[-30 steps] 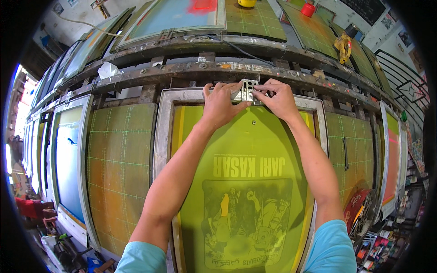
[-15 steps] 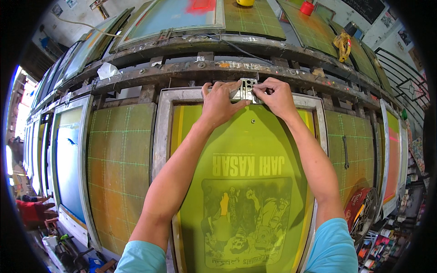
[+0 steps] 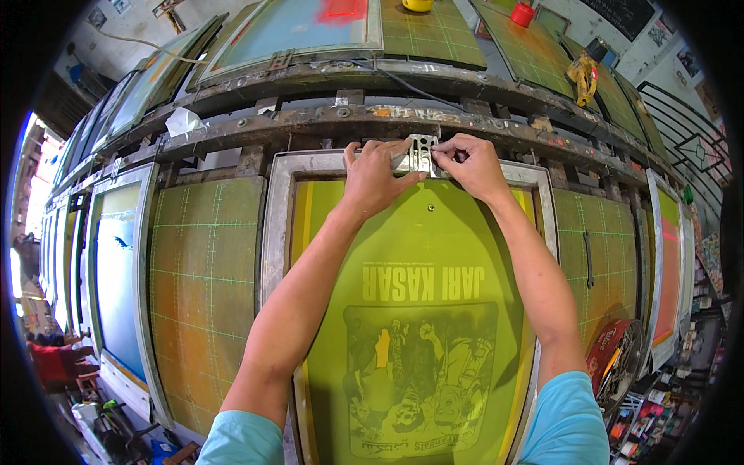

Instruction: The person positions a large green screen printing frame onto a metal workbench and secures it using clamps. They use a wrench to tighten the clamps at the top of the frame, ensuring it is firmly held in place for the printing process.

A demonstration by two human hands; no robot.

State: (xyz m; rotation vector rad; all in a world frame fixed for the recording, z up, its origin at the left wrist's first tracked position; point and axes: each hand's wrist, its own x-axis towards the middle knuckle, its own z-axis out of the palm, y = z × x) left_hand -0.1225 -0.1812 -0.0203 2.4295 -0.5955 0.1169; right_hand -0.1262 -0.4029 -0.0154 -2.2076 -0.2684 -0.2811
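A silver slotted metal bracket (image 3: 421,153) sits at the far rail of an aluminium screen-printing frame (image 3: 275,225). My left hand (image 3: 373,174) is closed around its left side, with the thumb along its lower edge and the fingers over the frame rail. At the bracket's right edge, my right hand (image 3: 471,163) has thumb and fingers pinched together. Whatever lies in that pinch is too small or hidden to make out. Below the bracket, a small nut-like metal piece (image 3: 431,208) rests on the yellow-green mesh (image 3: 422,252), which bears a pale, upside-down printed design.
Dark metal rails (image 3: 310,120) run behind the frame. Gridded boards (image 3: 203,287) flank it. A wrench (image 3: 588,260) lies on the right board, near a round red tin (image 3: 612,356) of tools. A yellow heat gun (image 3: 583,77) stands farther back. A person in red (image 3: 58,364) is at far left.
My right fingertips have shifted slightly right, uncovering a little more of the bracket's right side. My left hand has stayed in place.
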